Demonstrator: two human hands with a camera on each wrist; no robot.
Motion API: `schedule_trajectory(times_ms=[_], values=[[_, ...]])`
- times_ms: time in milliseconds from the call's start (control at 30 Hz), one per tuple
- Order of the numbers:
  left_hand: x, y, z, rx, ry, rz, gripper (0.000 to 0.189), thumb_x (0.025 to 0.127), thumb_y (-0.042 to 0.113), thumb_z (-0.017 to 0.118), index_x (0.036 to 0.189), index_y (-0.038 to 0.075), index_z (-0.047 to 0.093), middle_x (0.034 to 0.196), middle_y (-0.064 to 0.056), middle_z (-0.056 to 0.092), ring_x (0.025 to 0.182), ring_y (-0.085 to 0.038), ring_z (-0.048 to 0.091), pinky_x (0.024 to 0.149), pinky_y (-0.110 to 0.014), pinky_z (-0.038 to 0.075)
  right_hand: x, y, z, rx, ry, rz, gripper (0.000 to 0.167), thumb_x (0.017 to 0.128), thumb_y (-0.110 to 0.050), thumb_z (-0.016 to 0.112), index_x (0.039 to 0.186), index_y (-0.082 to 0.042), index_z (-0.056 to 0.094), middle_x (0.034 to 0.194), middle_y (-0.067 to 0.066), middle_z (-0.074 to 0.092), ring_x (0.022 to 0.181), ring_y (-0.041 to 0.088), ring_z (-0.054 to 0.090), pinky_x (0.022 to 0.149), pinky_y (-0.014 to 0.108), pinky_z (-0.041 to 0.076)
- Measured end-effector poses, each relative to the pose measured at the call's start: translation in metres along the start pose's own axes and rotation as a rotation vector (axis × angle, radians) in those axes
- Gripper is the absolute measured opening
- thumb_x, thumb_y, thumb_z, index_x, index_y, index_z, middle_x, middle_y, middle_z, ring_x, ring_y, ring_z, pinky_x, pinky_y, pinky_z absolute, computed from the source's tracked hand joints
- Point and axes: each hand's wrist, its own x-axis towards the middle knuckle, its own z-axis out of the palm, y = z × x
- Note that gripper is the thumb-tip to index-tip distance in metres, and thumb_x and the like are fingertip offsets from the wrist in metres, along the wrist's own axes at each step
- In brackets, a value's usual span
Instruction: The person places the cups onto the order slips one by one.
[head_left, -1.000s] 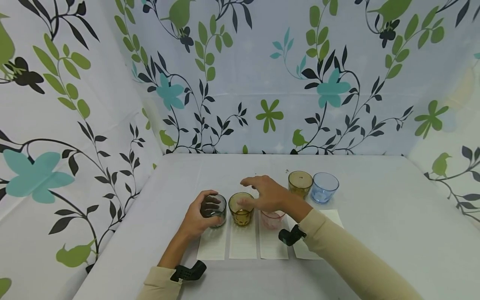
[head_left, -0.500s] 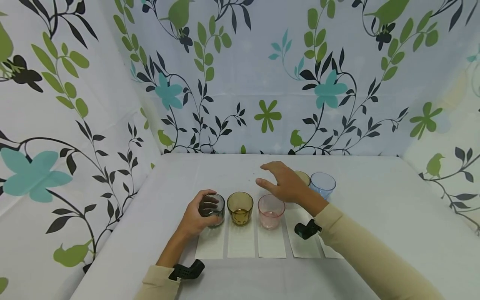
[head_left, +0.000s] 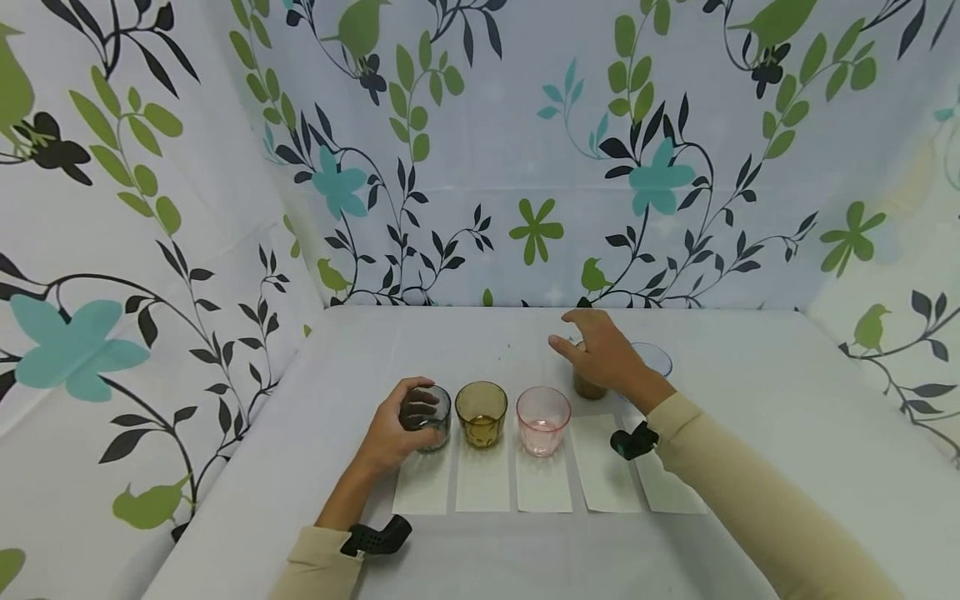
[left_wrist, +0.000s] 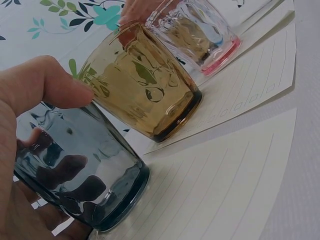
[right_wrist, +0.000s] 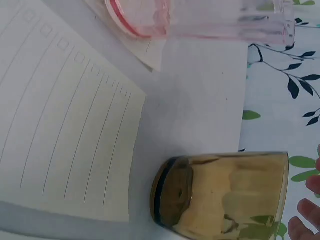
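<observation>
My left hand [head_left: 390, 429] holds a smoky blue-grey glass [left_wrist: 110, 170], thumb at the near side and fingers round the back, seen through it. The glass stands at the top of a lined paper strip [head_left: 422, 492]. Just right of it stands an amber glass [head_left: 482, 417], then a clear pink glass [head_left: 543, 423], each on its own strip. Farther back, my right hand [head_left: 602, 357] hovers with fingers spread by a brownish-amber glass [right_wrist: 225, 195], partly hidden behind it in the head view. In the right wrist view, the visible fingertips are apart from that glass.
A light blue glass [head_left: 654, 358] stands behind the right hand, mostly hidden by it. Two more lined paper strips [head_left: 609, 479] lie to the right of the pink glass. A patterned curtain [head_left: 450, 167] surrounds the white table [head_left: 480, 554].
My right hand has moved right and back, from above the front amber glass, past the pink glass, to the brownish-amber glass at the back. The left hand stays on the blue-grey glass.
</observation>
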Motion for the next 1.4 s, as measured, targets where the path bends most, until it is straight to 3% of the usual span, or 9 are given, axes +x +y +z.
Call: schedule_trajectory(times_ms=[200,533,933,1400], values=[[0.001,-0.001,0.001,-0.002,0.003,0.000,0.070,0.076,0.004,0.076,0.141,0.011,0.049,0.126,-0.030,0.056,0.115,-0.047,0.060,0.099,-0.059,0.049,0.000,0.014,-0.010,-0.039,-0.046,0.082,0.072,0.100,-0.054,0.054,0.149,-0.002,0.044,0.155,0.021,0.041,0.147,0.041,0.029,0.117,0.062,0.028],[0.004,0.000,-0.001,-0.002,-0.001,0.004,0.071,0.076,0.005,0.076,0.141,0.010,0.048,0.127,-0.031,0.056,0.116,-0.049,0.060,0.099,-0.059,0.049,-0.004,0.033,-0.014,-0.075,-0.071,0.097,0.080,0.097,-0.061,0.053,0.151,-0.002,0.043,0.156,0.022,0.040,0.147,0.041,0.030,0.114,0.064,0.031],[0.004,0.001,-0.001,0.004,-0.004,0.000,0.072,0.076,0.005,0.076,0.142,0.009,0.048,0.127,-0.031,0.055,0.117,-0.049,0.059,0.100,-0.059,0.049,-0.009,0.039,-0.015,-0.065,-0.120,0.182,0.090,0.094,-0.067,0.053,0.154,-0.001,0.038,0.154,0.027,0.040,0.144,0.046,0.033,0.111,0.067,0.033],[0.001,0.000,-0.001,-0.002,0.000,-0.004,0.071,0.076,0.006,0.077,0.141,0.010,0.049,0.127,-0.031,0.055,0.116,-0.049,0.059,0.100,-0.059,0.048,-0.014,0.044,-0.009,-0.152,-0.149,0.139,0.086,0.090,-0.069,0.056,0.143,-0.001,0.054,0.137,0.023,0.060,0.145,0.046,0.032,0.109,0.069,0.035]])
